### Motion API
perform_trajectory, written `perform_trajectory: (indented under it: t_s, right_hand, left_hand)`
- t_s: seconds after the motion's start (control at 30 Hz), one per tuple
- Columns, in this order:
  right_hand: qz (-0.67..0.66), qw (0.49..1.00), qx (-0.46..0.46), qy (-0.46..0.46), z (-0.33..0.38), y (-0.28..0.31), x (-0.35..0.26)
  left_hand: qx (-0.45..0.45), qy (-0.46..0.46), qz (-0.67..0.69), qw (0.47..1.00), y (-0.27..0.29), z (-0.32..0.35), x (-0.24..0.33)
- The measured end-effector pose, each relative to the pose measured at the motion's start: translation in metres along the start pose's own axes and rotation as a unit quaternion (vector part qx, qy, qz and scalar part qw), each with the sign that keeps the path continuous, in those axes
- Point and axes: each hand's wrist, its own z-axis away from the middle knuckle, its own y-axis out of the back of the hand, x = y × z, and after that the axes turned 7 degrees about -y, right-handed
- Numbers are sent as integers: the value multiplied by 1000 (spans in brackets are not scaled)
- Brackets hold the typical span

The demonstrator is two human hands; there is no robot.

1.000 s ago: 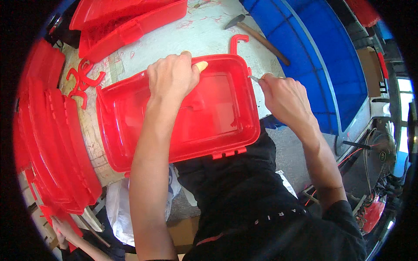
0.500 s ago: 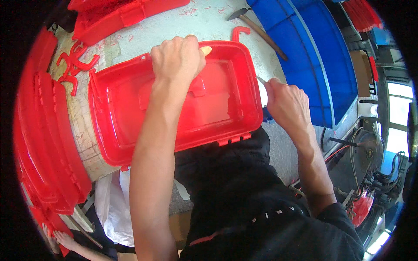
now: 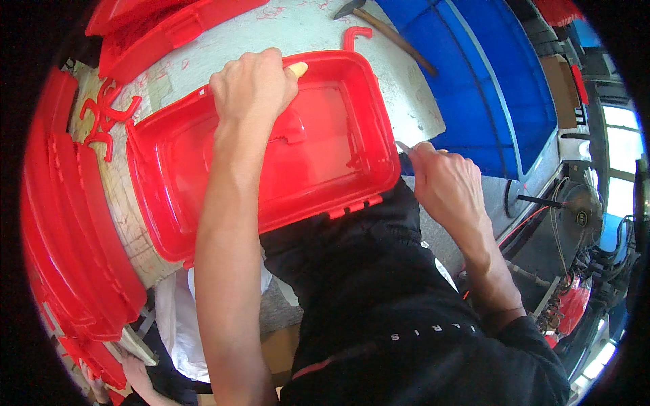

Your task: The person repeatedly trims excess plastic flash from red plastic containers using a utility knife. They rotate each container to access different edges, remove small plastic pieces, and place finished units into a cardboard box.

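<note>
A red plastic box shell (image 3: 318,169) with hinge lugs on its near edge lies open side up, partly over my lap. Wrapped over its far rim is my left hand (image 3: 250,88), closed, with a yellow finger cover (image 3: 298,69) at its thumb. My right hand (image 3: 447,179) is closed around a small knife. Only a short piece of the knife's blade (image 3: 403,145) shows, lying against the shell's right rim. The fingers hide the knife's handle.
A hammer (image 3: 399,42) lies beside large blue bins (image 3: 467,88) at the right. Red curved pieces (image 3: 101,115) lie left of the shell, near stacked red shells (image 3: 81,223). Another red shell (image 3: 156,40) stands at the back. Another person's hands (image 3: 135,375) touch red plastic at lower left.
My right hand has drawn the knife along the shell's right rim toward me. My left hand keeps its hold on the far rim. The whole view has shifted slightly.
</note>
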Motion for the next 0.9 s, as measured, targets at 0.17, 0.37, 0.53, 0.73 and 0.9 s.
perform_trajectory:
  t_s: [0.17, 0.37, 0.53, 0.73, 0.9]
  right_hand:
    - [-10, 1000, -20, 5, 16, -4, 8]
    - [-75, 994, -80, 1, 39, 7, 23]
    - [-253, 966, -56, -7, 32, 13, 35]
    - [-395, 916, -59, -35, 5, -43, 19]
    - [-491, 856, -79, -139, -5, -50, 66]
  left_hand:
    - [3, 7, 7, 1000, 1, 1, 2]
    - [4, 7, 10, 1000, 6, 0, 2]
    - [-37, 16, 3, 999, 12, -2, 2]
    - [-63, 33, -20, 997, 19, -5, 7]
    - [-48, 31, -3, 998, 20, -2, 9]
